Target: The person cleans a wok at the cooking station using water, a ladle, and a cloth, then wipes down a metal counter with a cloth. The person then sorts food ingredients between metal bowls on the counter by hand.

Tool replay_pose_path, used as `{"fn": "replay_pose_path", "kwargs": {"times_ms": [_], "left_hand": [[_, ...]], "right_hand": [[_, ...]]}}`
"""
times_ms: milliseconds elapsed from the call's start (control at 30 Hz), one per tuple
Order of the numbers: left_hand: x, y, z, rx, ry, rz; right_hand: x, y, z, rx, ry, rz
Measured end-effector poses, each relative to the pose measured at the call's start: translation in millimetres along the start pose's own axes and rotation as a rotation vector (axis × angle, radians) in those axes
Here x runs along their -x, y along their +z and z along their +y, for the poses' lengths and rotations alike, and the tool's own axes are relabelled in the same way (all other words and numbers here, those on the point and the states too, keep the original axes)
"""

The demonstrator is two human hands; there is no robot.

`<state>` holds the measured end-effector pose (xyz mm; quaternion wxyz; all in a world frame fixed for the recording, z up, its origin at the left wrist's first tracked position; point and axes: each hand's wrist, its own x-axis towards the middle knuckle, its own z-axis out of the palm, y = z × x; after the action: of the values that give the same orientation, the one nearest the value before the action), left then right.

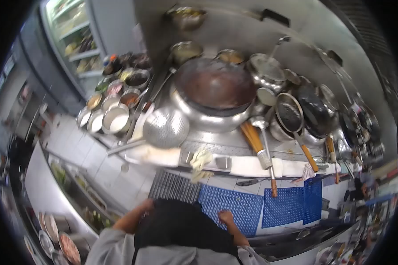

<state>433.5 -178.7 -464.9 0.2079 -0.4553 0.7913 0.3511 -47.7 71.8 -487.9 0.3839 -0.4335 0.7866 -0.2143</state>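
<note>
My left hand (147, 206) is low beside the black apron (177, 225), its fingers mostly hidden and blurred. On the other side of the apron, my right hand (226, 217) hangs above the blue mat with its fingers curled in, and nothing shows in it. Both hands are away from the stove. A large dark wok (214, 84) sits on the burner ahead. To its front left lies a round perforated metal strainer (166, 128), its handle pointing left. A pale crumpled cloth (201, 164) drapes over the stove's front edge.
A bamboo brush (253, 138) and a long-handled ladle (266, 148) lean over the front edge. Right of them rests a wooden-handled sieve (289, 112) among stacked pans. Several seasoning bowls (116, 118) stand at left. Blue mats (234, 203) cover the floor.
</note>
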Motion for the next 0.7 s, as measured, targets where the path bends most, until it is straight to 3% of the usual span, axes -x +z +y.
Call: {"fn": "replay_pose_path", "kwargs": {"times_ms": [33, 67, 167, 200, 267, 367, 467, 567, 633, 700], "left_hand": [[9, -20, 21, -0.232, 0.112, -0.234], [21, -29, 33, -0.068, -0.054, -0.251], [44, -53, 60, -0.011, 0.053, -0.074], [54, -64, 69, 0.039, 0.075, -0.023], [71, -86, 97, 0.052, 0.032, -0.007], [77, -91, 108, 0.050, 0.011, -0.002], [73, -71, 100, 0.089, -0.013, -0.007], [67, -71, 101, 0.130, -0.008, -0.115], [66, -67, 94, 0.050, 0.144, -0.143], [60, -50, 75, 0.088, 0.099, -0.098]], "right_hand": [[4, 3, 22, -0.025, -0.170, -0.019], [13, 5, 30, 0.010, -0.165, -0.033], [3, 5, 38, 0.009, -0.101, -0.059], [0, 9, 49, -0.054, -0.024, -0.091], [21, -18, -1, -0.222, 0.258, -0.145], [17, -29, -10, -0.159, 0.179, -0.260], [25, -45, -54, -0.152, 0.487, -0.206], [18, -35, -32, -0.288, 0.260, -0.128], [19, -38, -41, 0.101, 0.088, -0.026], [9, -28, -37, 0.231, 0.186, -0.016]]}}
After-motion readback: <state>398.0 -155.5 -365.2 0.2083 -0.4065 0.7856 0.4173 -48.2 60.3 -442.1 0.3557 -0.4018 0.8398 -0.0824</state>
